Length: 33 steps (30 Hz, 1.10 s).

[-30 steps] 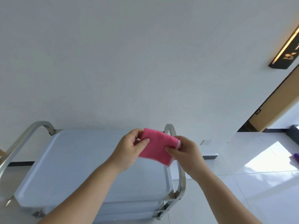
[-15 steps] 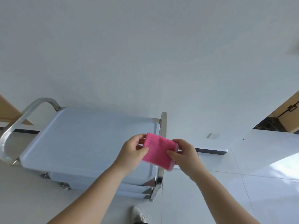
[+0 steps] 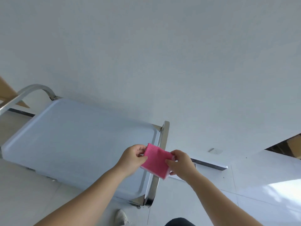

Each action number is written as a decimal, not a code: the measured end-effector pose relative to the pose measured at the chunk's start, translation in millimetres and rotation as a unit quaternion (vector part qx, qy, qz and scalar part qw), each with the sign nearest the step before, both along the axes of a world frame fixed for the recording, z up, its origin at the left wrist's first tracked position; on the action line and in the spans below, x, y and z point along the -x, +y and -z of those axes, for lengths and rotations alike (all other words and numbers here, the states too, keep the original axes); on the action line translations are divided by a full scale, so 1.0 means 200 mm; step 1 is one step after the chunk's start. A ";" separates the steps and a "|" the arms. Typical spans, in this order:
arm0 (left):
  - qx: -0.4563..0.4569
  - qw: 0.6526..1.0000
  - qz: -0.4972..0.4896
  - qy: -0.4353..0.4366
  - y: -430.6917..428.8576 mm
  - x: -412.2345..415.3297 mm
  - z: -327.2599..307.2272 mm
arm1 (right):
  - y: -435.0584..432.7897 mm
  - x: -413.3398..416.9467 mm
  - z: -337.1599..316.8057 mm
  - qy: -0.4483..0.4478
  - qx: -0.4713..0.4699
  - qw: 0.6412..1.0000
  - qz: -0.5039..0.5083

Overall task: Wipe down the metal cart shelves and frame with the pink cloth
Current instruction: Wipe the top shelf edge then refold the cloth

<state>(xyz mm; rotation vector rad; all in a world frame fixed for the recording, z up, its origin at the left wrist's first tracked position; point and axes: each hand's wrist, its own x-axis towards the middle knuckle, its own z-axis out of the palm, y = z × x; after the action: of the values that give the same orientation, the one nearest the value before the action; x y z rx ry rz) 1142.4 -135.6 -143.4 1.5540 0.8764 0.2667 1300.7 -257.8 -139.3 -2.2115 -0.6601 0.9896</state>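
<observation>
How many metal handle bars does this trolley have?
2: one curved steel handle at the metal cart's left end, another at its right end, partly behind the pink cloth.

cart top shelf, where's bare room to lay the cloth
The top shelf is bare from the curved handle to the end rail. Crowded only at that rail, where left hand and right hand hold the pink cloth.
</observation>
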 end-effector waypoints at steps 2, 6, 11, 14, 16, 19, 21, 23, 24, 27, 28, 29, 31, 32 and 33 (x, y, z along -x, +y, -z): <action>0.002 1.000 -0.008 0.015 -0.02 -0.01 0.03 | 0.03 -0.04 0.03 -0.006 0.031 0.999 -0.036; -0.006 0.999 -0.017 0.041 -0.07 -0.05 0.12 | 0.07 -0.16 0.12 -0.061 0.093 0.979 -0.168; 0.007 0.987 -0.138 0.087 -0.23 -0.07 0.16 | 0.08 -0.28 0.15 -0.230 0.075 0.869 -0.431; -0.003 0.966 -0.238 0.105 -0.36 -0.08 0.16 | 0.10 -0.31 0.16 -0.310 -0.090 0.772 -0.547; -0.020 0.943 -0.317 0.099 -0.48 -0.06 0.13 | 0.13 -0.30 0.19 -0.330 -0.220 0.699 -0.595; -0.016 0.907 -0.408 0.100 -0.73 -0.01 0.10 | 0.16 -0.26 0.22 -0.364 -0.264 0.593 -0.668; -0.010 0.888 -0.444 0.119 -0.90 0.04 0.08 | 0.19 -0.25 0.26 -0.391 -0.226 0.569 -0.687; -0.001 0.869 -0.477 0.132 -1.05 0.08 0.06 | 0.22 -0.24 0.30 -0.415 -0.180 0.559 -0.695; 0.005 0.859 -0.494 0.135 -1.12 0.10 0.06 | 0.23 -0.24 0.31 -0.420 -0.179 0.559 -0.692; 0.020 0.833 -0.532 0.150 -1.32 0.16 0.06 | 0.25 -0.22 0.34 -0.431 -0.184 0.534 -0.704; 0.024 0.828 -0.539 0.155 -1.38 0.17 0.06 | 0.25 -0.22 0.36 -0.437 -0.185 0.511 -0.716; 0.030 0.824 -0.542 0.160 -1.44 0.18 0.07 | 0.25 -0.21 0.38 -0.444 -0.183 0.491 -0.727; 0.041 0.825 -0.540 0.164 -1.53 0.20 0.09 | 0.22 -0.16 0.40 -0.450 -0.188 0.476 -0.732; 0.042 0.827 -0.536 0.165 -1.57 0.21 0.10 | 0.19 -0.13 0.40 -0.454 -0.198 0.481 -0.724; 0.042 0.830 -0.532 0.164 -1.60 0.22 0.12 | 0.15 -0.10 0.40 -0.461 -0.211 0.488 -0.711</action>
<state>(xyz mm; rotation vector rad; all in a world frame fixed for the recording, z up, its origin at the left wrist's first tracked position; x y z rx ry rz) 1099.0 -455.5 -167.0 0.8803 1.9629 0.7504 1320.0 -227.1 -219.6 -1.0999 -3.0559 -0.1146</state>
